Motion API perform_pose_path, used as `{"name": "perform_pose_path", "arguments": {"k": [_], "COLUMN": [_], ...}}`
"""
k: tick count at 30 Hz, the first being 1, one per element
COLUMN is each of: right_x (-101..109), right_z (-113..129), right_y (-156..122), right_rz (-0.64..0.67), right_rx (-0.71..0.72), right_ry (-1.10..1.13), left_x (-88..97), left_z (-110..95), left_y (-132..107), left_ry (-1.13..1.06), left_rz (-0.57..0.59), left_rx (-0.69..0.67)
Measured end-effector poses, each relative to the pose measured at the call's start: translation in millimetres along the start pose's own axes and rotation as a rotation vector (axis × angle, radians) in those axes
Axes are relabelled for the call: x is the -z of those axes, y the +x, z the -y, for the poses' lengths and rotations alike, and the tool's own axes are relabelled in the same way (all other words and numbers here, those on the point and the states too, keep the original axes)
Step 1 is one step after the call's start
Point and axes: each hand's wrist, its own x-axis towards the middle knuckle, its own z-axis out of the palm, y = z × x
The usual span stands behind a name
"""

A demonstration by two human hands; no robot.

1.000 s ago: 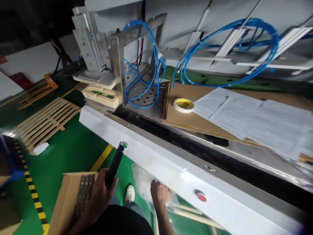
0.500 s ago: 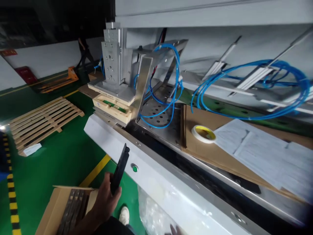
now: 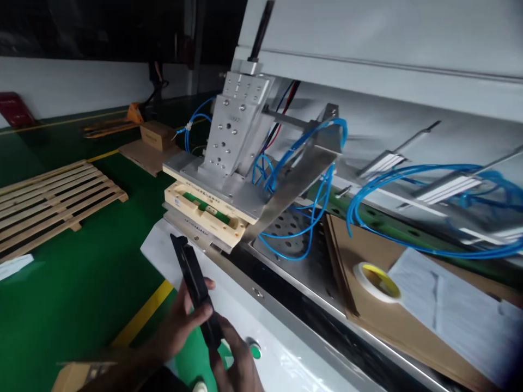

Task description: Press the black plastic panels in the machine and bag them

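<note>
— What's in front of you, biggest thing first?

— The white machine (image 3: 368,60), filling everything beyond and to the right of my fingers. Its white front ledge (image 3: 286,359) runs just under my hands. Out past my fingertips sits the grey metal block (image 3: 235,128), and below it a cream fixture (image 3: 204,209) with a green strip in its slot. Blue hoses (image 3: 429,218) loop off to the far right, over a brown cardboard sheet (image 3: 392,305) with a roll of tape (image 3: 378,280) on it. Well off to the left of my hands a wooden pallet (image 3: 53,196) lies on the green floor (image 3: 81,267).

— And what have you got hold of?

— A long, flat black strip (image 3: 195,283). My left hand (image 3: 180,321) is closed round its middle, thumb on one face and fingers curled behind. My right hand (image 3: 239,365) is wrapped round its lower end, right beside the left. The top end sticks up free beyond my fingertips, pointing toward the cream fixture but not touching it.

— How does it handle, you reckon?

— It looks thin and rigid, since it stands straight with no sag past my grip, so I'd judge it stiff and light. The faces look smooth and could be slick, so pinching flat face to flat face seems right. I'd grip low and at the middle and leave the top end bare. Being so narrow, I'd guess it could snap or twist if levered sideways.

— Anything small nearby?

— A green button (image 3: 255,351) on the ledge, just right of my right fingers.
</note>
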Motion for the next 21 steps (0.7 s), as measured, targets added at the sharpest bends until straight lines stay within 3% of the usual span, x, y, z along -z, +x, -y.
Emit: {"name": "perform_pose_path", "arguments": {"k": [3,6,9,12,17,21], "right_x": [-1,-15,-27,-19,20,35], "right_z": [0,9,18,22,31,29], "right_y": [22,60,102,143,214,262], "right_rz": [-0.033,-0.093,-0.159,-0.147,-0.127,-0.118], "right_rx": [-0.026,0.153,0.339,0.372,0.391,0.432], "right_ry": [-0.090,-0.365,-0.579,-0.682,-0.850,-1.022], "left_x": [20.5,22.6,18.9,28.0,70.7,91.7], "left_z": [-16,-29,-42,-50,-30,3], "left_y": [22,41,57,75,92,82], "left_ry": [-0.089,-0.078,-0.077,-0.039,0.070,0.087], "left_rz": [-0.035,-0.143,-0.098,-0.105,-0.058,-0.061], "left_rx": [0.047,0.048,-0.008,-0.074,-0.065,0.018]}}
